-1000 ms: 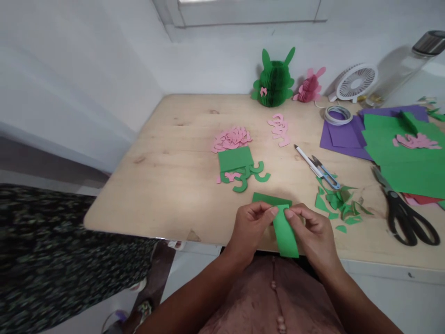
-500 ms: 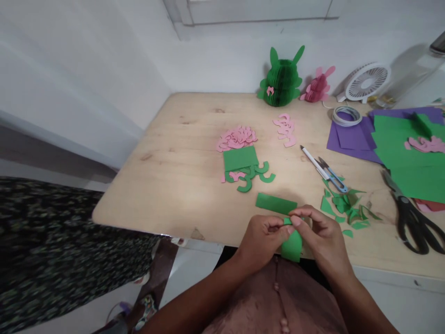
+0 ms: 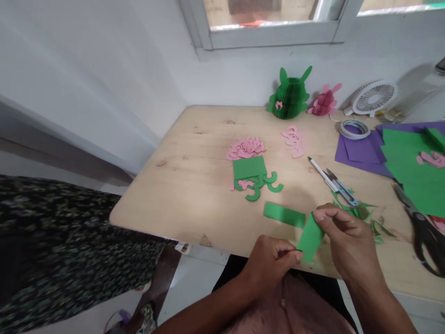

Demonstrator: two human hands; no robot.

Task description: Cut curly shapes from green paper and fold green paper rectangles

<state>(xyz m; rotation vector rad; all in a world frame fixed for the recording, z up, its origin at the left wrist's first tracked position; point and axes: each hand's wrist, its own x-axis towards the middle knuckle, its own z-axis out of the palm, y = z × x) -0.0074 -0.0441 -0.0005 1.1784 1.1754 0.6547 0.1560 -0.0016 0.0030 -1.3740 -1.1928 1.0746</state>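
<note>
A green paper strip point(image 3: 310, 239) is held at a slant over the table's front edge. At its upper end, my right hand point(image 3: 352, 241) pinches it between thumb and fingers. My left hand point(image 3: 269, 264) is closed in a pinch at the strip's lower left corner. Just behind the hands, a second green strip point(image 3: 283, 214) lies flat on the wood. Farther back is a green paper rectangle point(image 3: 249, 167), with curved green cut-outs point(image 3: 255, 191) poking out at its front.
Pink cut-outs point(image 3: 247, 148) are heaped behind the rectangle. A white pen point(image 3: 321, 173), thread snips point(image 3: 342, 188), green scraps point(image 3: 365, 211) and black scissors point(image 3: 422, 232) lie to the right. Paper rabbits point(image 3: 291, 99), a fan point(image 3: 376, 98), and tape point(image 3: 354, 129) on purple paper point(image 3: 363, 150) are behind.
The strip has turned from upright to slanted and shows more of its length. My hands have moved apart, the left down toward its lower corner. The camera view has shifted.
</note>
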